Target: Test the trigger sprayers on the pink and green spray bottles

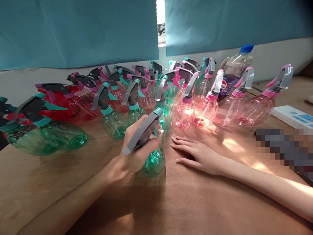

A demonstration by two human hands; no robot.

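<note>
My left hand (pixel 137 148) is wrapped round the neck of a green spray bottle (pixel 155 163) with a grey and teal trigger head. The bottle's base is at the tabletop, and my fingers hide its collar. My right hand (pixel 195 153) lies flat on the wooden table (pixel 186 205), fingers stretched towards the bottles and holding nothing. Just beyond my hands stand more green spray bottles (pixel 112 125) and a pink spray bottle (pixel 182 116) with a grey head and pink collar.
Rows of green and pink spray bottles fill the back of the table. A large drink bottle (pixel 238 65) with a blue cap stands behind them. At right lie a white power strip (pixel 293 116) and a blurred dark object (pixel 286 147). Blue curtains (pixel 78 32) hang behind.
</note>
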